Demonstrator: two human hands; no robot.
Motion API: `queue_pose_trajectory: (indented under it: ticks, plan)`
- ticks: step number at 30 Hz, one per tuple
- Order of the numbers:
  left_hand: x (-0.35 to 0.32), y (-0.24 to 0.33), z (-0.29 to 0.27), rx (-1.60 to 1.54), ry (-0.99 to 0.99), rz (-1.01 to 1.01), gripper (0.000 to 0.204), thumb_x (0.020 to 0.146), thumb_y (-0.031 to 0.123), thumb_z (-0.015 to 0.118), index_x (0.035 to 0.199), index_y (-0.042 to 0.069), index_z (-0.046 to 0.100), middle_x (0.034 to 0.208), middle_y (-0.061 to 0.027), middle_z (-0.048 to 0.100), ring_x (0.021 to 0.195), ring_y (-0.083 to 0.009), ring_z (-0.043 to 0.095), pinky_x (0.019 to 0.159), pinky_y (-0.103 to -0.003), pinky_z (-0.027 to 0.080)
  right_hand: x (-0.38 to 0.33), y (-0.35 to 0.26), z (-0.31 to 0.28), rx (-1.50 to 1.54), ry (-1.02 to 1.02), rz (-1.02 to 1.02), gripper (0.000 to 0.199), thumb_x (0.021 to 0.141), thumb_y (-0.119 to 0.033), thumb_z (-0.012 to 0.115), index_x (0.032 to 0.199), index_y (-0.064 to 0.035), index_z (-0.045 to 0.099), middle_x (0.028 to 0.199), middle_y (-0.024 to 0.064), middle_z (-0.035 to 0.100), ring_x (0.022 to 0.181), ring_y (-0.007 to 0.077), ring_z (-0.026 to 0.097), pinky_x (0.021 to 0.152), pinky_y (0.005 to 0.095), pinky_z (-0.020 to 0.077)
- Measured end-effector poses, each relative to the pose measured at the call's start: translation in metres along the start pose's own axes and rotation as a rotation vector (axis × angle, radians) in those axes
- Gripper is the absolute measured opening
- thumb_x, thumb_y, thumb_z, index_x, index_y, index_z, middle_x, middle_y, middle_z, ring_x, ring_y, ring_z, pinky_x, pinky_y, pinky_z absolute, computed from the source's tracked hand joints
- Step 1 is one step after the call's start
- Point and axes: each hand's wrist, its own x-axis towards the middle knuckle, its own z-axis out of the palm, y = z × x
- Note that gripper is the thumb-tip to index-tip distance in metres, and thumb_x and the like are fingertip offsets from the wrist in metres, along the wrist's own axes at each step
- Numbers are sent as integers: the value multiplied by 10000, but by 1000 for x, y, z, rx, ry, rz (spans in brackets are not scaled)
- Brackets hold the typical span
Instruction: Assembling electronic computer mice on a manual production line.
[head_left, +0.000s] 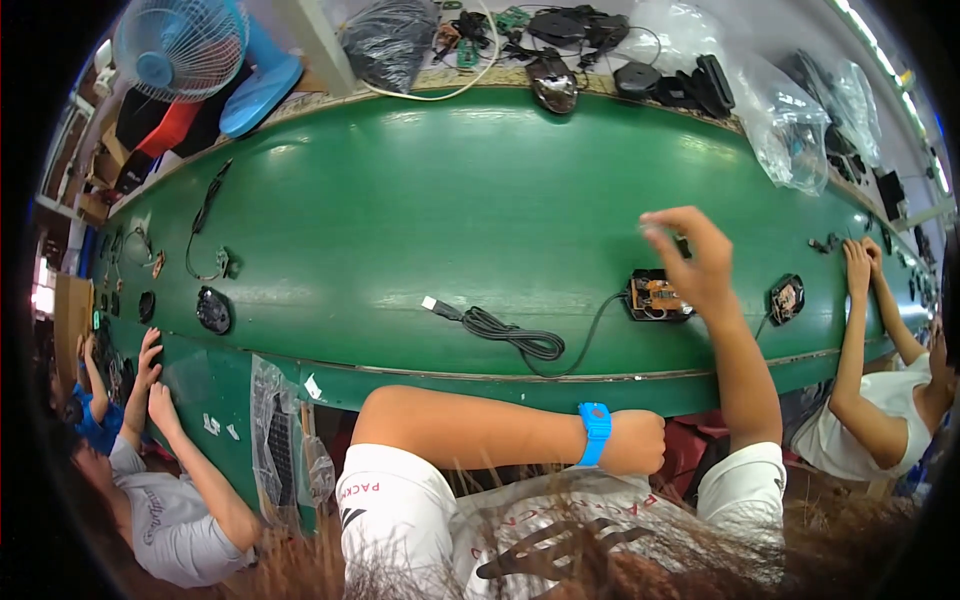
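the open mouse base lies shell-less, circuit board bare, cable bundled: assembly looks barely begun. right hand hovers above it, fingers loosely pinched on nothing i can make out; left hand is fisted below the belt edge.

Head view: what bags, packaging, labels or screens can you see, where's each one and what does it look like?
Black plastic bag: far table edge, left of centre, bulging, shiny.
Clear plastic bag: far right of the green table, crumpled, dark parts inside.
Clear plastic sleeve: hanging off the near edge, left, holding a dark gridded part.
White labels: small scraps on the near edge.
No screens visible.
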Motion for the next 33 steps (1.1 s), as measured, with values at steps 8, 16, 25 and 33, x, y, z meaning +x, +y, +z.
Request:
queue_pose_trajectory:
  ticks: [8, 16, 25, 33]
  plan:
    - [-3, -2, -9, -13, 22, 14, 132, 694, 182, 663, 752, 64, 649, 745, -56, 659, 779, -235, 647, 771, -338, 494, 3, 3, 3, -280, -54, -99, 163, 783, -62, 753, 894, -63, 634, 783, 78, 628, 767, 274, 584, 653, 374, 485]
    - [-6, -3, -7, 19, 70, 20, 117, 705, 184, 646, 725, 69, 633, 730, -53, 650, 768, -231, 642, 743, -341, 493, 25, 5, 17, 105, -245, 244, 118, 812, -45, 727, 885, 6, 650, 776, 123, 667, 718, 244, 651, 672, 339, 521]
    - [-2, -2, -2, 36, 78, 25, 106, 710, 169, 645, 728, 65, 656, 725, -54, 657, 764, -223, 643, 738, -338, 496, 44, 28, 48, 162, -412, 390, 110, 827, -59, 704, 894, 27, 685, 781, 151, 708, 719, 253, 685, 701, 340, 540]
    - [-5, -2, -7, 33, 43, 14, 108, 702, 166, 650, 734, 64, 663, 721, -56, 651, 752, -215, 642, 742, -324, 500, 38, 26, 55, 119, -258, 367, 90, 829, -54, 688, 879, 21, 685, 789, 157, 705, 706, 258, 681, 681, 348, 539]
